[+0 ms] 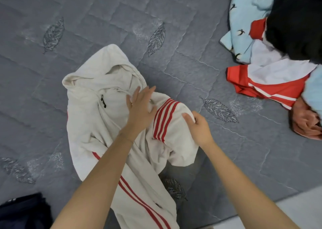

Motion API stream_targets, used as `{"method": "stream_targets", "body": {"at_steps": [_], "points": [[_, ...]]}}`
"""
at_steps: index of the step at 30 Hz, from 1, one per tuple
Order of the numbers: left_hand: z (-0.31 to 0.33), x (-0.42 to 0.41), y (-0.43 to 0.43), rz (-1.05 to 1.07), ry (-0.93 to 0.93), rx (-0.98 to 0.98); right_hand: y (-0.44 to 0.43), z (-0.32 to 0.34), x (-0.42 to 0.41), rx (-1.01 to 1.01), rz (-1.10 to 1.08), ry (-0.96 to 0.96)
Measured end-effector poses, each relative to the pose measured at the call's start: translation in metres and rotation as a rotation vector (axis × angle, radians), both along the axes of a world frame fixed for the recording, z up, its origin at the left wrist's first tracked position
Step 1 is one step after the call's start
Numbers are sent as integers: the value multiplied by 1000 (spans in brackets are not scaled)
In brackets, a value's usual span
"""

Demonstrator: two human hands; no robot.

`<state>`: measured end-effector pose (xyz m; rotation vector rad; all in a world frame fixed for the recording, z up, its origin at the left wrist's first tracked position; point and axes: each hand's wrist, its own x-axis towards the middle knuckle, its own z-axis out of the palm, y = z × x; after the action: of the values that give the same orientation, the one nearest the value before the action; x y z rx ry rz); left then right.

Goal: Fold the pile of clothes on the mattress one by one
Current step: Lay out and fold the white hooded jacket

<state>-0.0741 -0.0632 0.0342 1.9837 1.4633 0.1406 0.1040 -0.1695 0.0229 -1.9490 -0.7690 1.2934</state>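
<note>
Two hands on the white hoodie [90, 110], spread on the mattress [191, 36] with hood pointing away. Presses the chest with flat left hand [141, 106]; pinches the striped sleeve [174, 124] with right hand [200, 129], just alongside. Likely next: carry sleeve leftward across the body's long axis.

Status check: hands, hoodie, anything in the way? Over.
Left hand flat on chest of white hoodie. Right hand pinches its red-striped sleeve, doubled over the body. Clothes pile far right, apart; nothing blocking.
</note>
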Motion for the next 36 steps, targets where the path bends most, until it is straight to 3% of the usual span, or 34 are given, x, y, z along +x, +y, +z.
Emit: {"method": "stream_targets", "body": {"at_steps": [4,7,9,13,17,20,23,25,27,29,33,36], "points": [[9,30,0,-280,-38,-104,21,26,26,133,114,-17],[18,60,-1,-303,-159,-209,27,39,51,172,242,-56],[27,81,2,-290,-180,-145,28,45,68,182,251,-86],[45,115,7,-154,-315,-57,20,46,106,86,230,-80],[52,141,1,10,-425,-108,7,43,138,-78,313,-53],[44,150,1,222,-412,-70,-2,41,158,-180,329,-124],[36,159,-3,332,-337,-50,-6,44,184,-150,247,-230],[32,166,-7,278,-251,-56,-6,49,200,-97,197,-338],[30,177,-9,97,-90,-64,-5,53,212,-29,187,-415],[33,194,-11,-123,10,-126,-5,55,221,26,197,-367],[47,238,-21,-330,-179,-339,-8,60,233,64,329,-292],[53,256,-20,-273,-333,-362,-14,62,243,9,402,-349]]}}
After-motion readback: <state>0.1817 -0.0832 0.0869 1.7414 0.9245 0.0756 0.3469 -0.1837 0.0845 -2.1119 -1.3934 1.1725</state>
